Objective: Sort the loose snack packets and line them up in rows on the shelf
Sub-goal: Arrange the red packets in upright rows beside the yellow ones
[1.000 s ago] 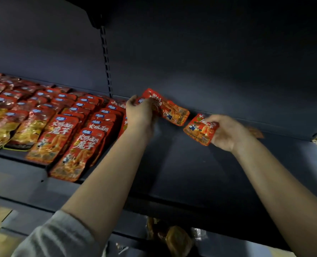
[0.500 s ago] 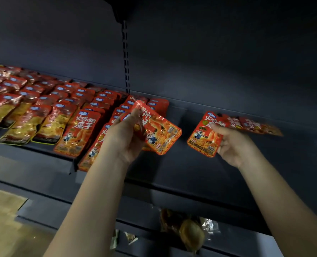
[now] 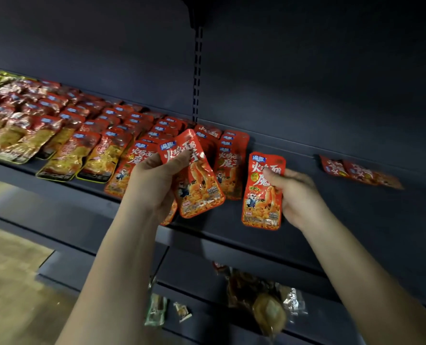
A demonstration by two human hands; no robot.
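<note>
Rows (image 3: 142, 125) of packets already fill the shelf's (image 3: 356, 220) left half. Our left hand (image 3: 154, 180) grips a red packet (image 3: 194, 175), our right hand (image 3: 294, 192) another (image 3: 263, 190); loose ones (image 3: 356, 170) wait farther right.

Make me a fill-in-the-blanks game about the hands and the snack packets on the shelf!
1. Each hand holds a ____ packet.
2. The left hand and right hand together hold ____ packets.
3. The loose packets lie on the shelf to the ____ of the right hand.
4. The neat rows lie on the ____ side.

Missing words: red, two, right, left
</note>
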